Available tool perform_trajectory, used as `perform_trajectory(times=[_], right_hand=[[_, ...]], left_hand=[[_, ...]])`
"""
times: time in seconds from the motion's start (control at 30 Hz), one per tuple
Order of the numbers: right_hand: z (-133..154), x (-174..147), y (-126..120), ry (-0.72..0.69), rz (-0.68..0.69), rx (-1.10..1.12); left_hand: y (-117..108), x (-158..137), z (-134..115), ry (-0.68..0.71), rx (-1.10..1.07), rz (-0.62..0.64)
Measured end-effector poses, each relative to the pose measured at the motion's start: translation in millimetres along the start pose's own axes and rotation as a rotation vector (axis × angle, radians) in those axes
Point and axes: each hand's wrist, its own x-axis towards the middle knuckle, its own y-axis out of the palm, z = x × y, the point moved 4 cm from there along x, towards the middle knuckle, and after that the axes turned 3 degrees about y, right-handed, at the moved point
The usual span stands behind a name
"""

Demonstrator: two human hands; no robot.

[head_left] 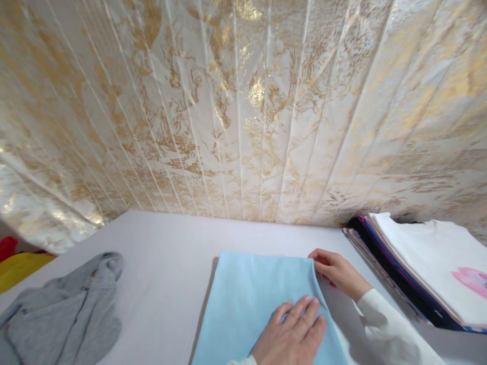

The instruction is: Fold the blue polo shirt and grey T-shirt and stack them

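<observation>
A light blue folded cloth (243, 299), smooth and roughly rectangular, lies on the white table and runs out of view at the bottom. My left hand (291, 332) rests flat on its lower right part, fingers stretched out and slightly apart. At the cloth's far right corner, my right hand (338, 271) pinches the edge between thumb and fingers. Whether the cloth is a garment cannot be told from what shows.
To the right stands a stack of folded clothes, topped by a white T-shirt (429, 258) with a pink print. A crumpled grey garment (72, 309) lies at the left, with yellow fabric (23, 268) beyond it. A gold-patterned curtain (236, 126) hangs behind the table (163, 263).
</observation>
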Motion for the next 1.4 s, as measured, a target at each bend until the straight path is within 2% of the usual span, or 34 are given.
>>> perform_trajectory(times=[0.17,0.3,0.43,0.5,0.63,0.77,0.87,0.9,0.97,1.03,1.1,1.17,1.23,1.4], right_hand=[[-4,-1,-3,-0.037,-0.053,-0.098],[-6,-1,-2,-0.022,-0.05,-0.229],[-2,-10,-6,0.087,-0.029,-0.153],[-1,-20,-4,0.157,-0.004,-0.14],[-1,-40,7,0.204,0.031,-0.137],[-9,-51,17,0.211,0.017,0.026],[-19,-54,20,0.26,0.059,0.101],[-22,-54,19,0.265,0.065,0.106],[-24,-54,15,0.245,0.048,0.099],[-22,-51,10,0.201,-0.02,0.076],[-20,-45,8,0.166,-0.088,0.046],[-18,-39,9,0.144,-0.118,0.01],[-16,-33,12,0.125,-0.128,-0.03],[-17,-31,16,0.085,-0.184,-0.111]], left_hand=[[-8,1,-1,0.0,0.068,-0.044],[-2,1,-3,0.027,0.021,-0.05],[10,1,-3,-0.007,-0.045,-0.016],[9,2,1,-0.038,-0.069,-0.011],[-10,3,16,-0.08,-0.156,0.045],[-21,1,27,-0.195,-0.318,0.183],[-28,0,31,-0.244,-0.417,0.181],[-33,-2,38,-0.286,-0.432,0.148],[-48,-11,64,-0.475,-0.424,0.047],[-68,-31,103,-0.762,-0.359,-0.067],[-85,-50,140,-0.911,-0.311,-0.093],[-91,-65,167,-0.976,-0.327,-0.037],[-89,-71,181,-1.001,-0.37,0.038],[-73,-67,182,-1.038,-0.481,0.115]])
